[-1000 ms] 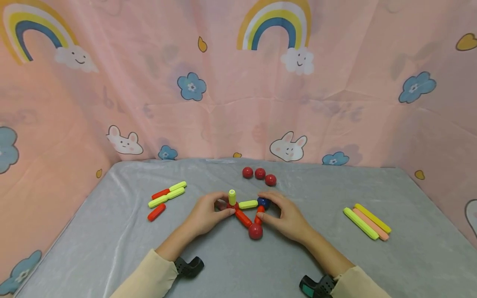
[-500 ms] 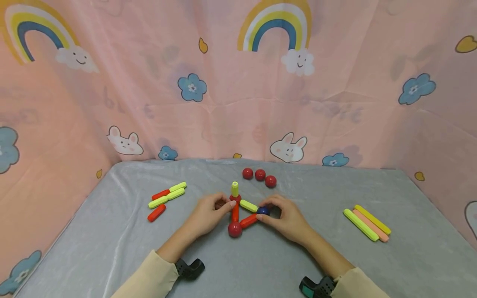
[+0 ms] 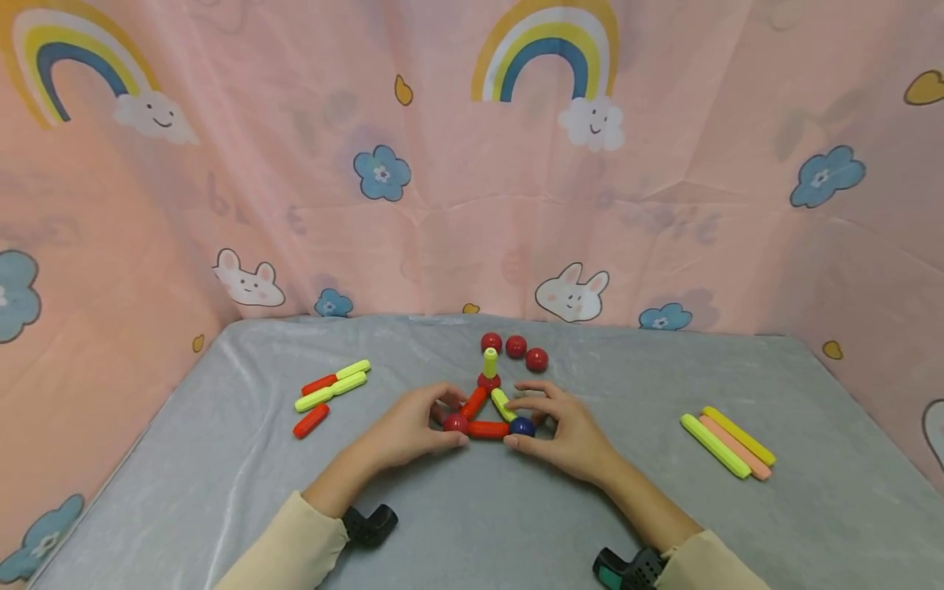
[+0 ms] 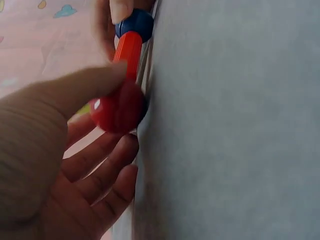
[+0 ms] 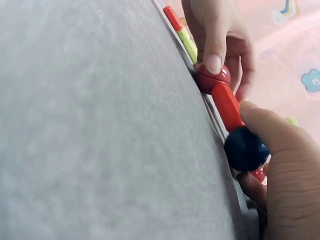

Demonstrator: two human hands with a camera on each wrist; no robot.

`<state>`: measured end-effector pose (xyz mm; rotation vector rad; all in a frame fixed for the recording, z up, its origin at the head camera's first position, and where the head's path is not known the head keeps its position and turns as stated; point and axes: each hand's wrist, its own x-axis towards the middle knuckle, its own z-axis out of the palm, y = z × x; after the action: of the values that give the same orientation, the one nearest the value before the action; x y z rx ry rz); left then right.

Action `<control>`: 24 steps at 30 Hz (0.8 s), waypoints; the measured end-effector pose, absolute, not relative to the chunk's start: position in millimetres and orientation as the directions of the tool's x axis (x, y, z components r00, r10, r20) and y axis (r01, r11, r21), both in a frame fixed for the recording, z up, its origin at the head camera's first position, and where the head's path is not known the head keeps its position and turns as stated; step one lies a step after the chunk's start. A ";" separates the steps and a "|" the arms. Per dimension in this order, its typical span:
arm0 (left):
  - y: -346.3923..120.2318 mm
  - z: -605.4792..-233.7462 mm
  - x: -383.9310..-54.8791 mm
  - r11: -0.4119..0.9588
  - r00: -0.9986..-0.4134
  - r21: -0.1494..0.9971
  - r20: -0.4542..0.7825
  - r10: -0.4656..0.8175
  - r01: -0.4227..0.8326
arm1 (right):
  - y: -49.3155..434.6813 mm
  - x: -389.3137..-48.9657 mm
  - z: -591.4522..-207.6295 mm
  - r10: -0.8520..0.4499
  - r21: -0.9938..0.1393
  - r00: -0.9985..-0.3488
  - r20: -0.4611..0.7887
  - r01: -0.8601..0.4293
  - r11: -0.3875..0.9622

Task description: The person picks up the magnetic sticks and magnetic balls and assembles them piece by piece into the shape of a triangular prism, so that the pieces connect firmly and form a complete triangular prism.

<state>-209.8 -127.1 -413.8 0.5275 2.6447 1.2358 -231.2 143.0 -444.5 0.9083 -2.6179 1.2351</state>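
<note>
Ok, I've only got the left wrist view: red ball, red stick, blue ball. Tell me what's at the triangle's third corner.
Observer: A second red ball, at the far corner.
Operator: Count any loose balls for me.
Observer: Three loose balls, all red, lie beyond that corner.
Operator: Now report what's lying off to the right of the right hand.
Observer: Three long sticks, lime, peach and yellow, side by side.
</note>
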 end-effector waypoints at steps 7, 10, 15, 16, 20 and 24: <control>-130.0 -415.8 -212.3 0.593 -0.906 0.741 0.051 0.420 0.316 | 142.0 -230.3 -442.4 -0.527 -0.651 -0.790 0.313 -0.583 0.486; -129.2 -416.3 -212.1 0.589 -0.898 0.732 0.070 0.434 0.342 | 142.2 -229.7 -442.4 -0.540 -0.646 -0.779 0.319 -0.596 0.478; -133.2 -412.6 -214.1 0.589 -0.900 0.741 0.047 0.433 0.322 | 142.3 -230.4 -444.0 -0.533 -0.651 -0.775 0.339 -0.603 0.462; -136.3 -410.7 -215.1 0.593 -0.901 0.739 0.042 0.432 0.319 | 142.3 -230.6 -444.0 -0.530 -0.653 -0.778 0.338 -0.600 0.463; -157.3 -398.1 -218.5 0.665 -0.932 0.685 0.061 0.356 0.299 | 142.6 -231.0 -444.9 -0.525 -0.658 -0.781 0.339 -0.596 0.460; -184.3 -386.7 -219.0 0.815 -0.971 0.532 0.187 0.151 0.229 | 142.5 -230.8 -444.6 -0.525 -0.662 -0.782 0.336 -0.592 0.460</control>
<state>-219.0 -184.3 -386.7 0.3288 3.1216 0.9432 -230.8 142.5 -444.6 1.0019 -2.6114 1.2357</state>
